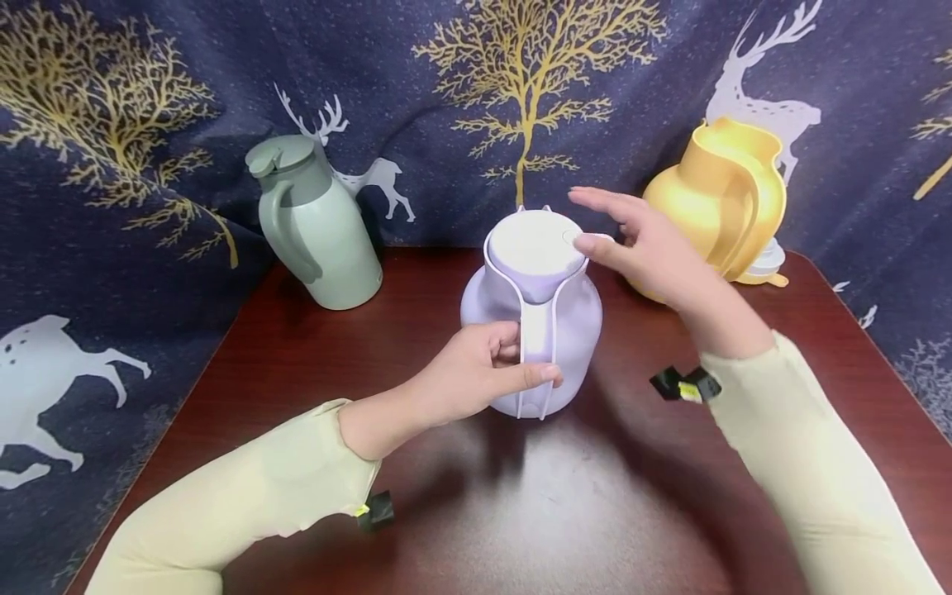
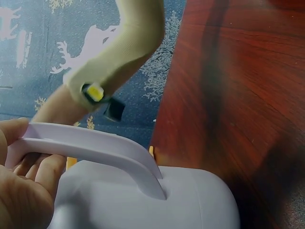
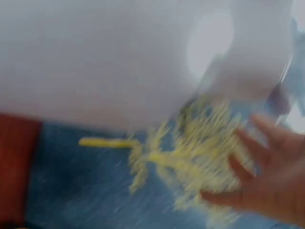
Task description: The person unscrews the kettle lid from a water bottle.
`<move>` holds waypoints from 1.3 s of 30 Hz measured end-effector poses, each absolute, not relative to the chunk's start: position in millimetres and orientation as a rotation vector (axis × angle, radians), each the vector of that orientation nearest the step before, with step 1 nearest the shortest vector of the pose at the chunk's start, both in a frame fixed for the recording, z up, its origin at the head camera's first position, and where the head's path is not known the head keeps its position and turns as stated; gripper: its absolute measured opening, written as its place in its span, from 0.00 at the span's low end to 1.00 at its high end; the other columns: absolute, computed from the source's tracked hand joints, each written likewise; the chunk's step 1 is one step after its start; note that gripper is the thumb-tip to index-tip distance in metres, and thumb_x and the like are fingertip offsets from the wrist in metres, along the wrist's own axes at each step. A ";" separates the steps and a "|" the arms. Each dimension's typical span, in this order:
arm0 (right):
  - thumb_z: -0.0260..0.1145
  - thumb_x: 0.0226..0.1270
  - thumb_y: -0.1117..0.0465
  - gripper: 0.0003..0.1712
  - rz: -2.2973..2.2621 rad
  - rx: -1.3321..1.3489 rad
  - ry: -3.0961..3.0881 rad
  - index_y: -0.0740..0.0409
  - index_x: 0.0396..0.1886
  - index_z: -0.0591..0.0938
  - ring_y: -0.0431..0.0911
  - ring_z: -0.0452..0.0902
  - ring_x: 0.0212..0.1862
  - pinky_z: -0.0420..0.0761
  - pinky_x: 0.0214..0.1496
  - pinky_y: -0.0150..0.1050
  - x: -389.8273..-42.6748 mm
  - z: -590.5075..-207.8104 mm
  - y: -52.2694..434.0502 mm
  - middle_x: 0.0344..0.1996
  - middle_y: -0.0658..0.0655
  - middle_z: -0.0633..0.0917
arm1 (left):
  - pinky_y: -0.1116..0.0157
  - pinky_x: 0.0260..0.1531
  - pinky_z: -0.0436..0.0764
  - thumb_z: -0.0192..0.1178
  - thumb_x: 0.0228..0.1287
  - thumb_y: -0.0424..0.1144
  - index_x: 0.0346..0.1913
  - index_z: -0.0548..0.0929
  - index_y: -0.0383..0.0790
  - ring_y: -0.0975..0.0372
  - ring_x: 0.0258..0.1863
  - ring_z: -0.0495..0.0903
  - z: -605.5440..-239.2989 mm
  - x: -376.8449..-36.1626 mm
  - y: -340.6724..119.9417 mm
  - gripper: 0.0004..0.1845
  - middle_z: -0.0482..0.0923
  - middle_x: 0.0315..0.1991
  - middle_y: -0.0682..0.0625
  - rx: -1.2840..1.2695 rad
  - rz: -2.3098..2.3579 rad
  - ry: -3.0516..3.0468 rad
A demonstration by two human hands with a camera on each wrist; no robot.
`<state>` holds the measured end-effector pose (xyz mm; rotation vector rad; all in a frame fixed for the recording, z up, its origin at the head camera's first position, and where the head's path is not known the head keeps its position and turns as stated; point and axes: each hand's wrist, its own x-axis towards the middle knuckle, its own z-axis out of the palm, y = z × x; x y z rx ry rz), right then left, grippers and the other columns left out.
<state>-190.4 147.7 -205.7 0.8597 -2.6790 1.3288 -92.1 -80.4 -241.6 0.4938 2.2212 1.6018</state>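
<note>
A lilac thermos jug (image 1: 576,343) stands at the middle of the table, its handle toward me. Its pale round lid (image 1: 531,241) sits in the mouth. My left hand (image 1: 476,372) grips the handle (image 2: 100,143), thumb across the front and fingers curled behind it. To the right of the lid, my right hand (image 1: 647,244) is held with fingers extended, the thumb tip overlapping the lid's edge in the head view. In the blurred right wrist view, the fingers of that hand (image 3: 267,176) are spread beside the jug's pale body (image 3: 95,62).
A green thermos jug (image 1: 323,235) with a darker lid stands at the back left. At the back right is a yellow jug (image 1: 706,198) without a lid, with a white and yellow piece (image 1: 766,260) beside it. A dark blue patterned cloth (image 1: 416,74) hangs behind the reddish-brown table (image 1: 320,364).
</note>
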 end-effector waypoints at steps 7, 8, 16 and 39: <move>0.77 0.54 0.59 0.40 1.142 0.707 -2.569 0.59 0.68 0.74 0.56 0.64 0.70 0.61 0.75 0.53 -160.0 -212.7 124.4 0.66 0.63 0.76 | 0.69 0.43 0.83 0.67 0.63 0.39 0.51 0.83 0.36 0.69 0.39 0.84 -236.3 -91.0 -81.3 0.16 0.90 0.42 0.46 0.522 1.574 2.260; 0.78 0.54 0.60 0.40 1.173 0.699 -2.564 0.59 0.67 0.74 0.55 0.64 0.70 0.61 0.75 0.53 -160.5 -213.1 123.1 0.66 0.63 0.77 | 0.70 0.43 0.82 0.66 0.64 0.39 0.51 0.83 0.36 0.69 0.39 0.84 -236.3 -91.1 -81.8 0.16 0.90 0.42 0.46 0.527 1.564 2.268; 0.77 0.55 0.59 0.36 1.274 0.809 -2.615 0.54 0.66 0.77 0.51 0.67 0.69 0.64 0.72 0.48 -182.5 -211.8 133.5 0.65 0.59 0.78 | 0.70 0.44 0.83 0.64 0.66 0.39 0.52 0.82 0.35 0.68 0.40 0.85 -239.3 -95.1 -83.0 0.15 0.89 0.42 0.45 0.560 1.519 2.279; 0.75 0.57 0.64 0.41 1.421 1.356 -2.875 0.54 0.71 0.70 0.46 0.55 0.78 0.55 0.79 0.57 -243.8 -186.1 155.2 0.76 0.54 0.64 | 0.68 0.48 0.83 0.67 0.64 0.40 0.54 0.82 0.37 0.66 0.44 0.86 -239.5 -93.9 -80.2 0.18 0.89 0.45 0.47 0.528 1.513 2.255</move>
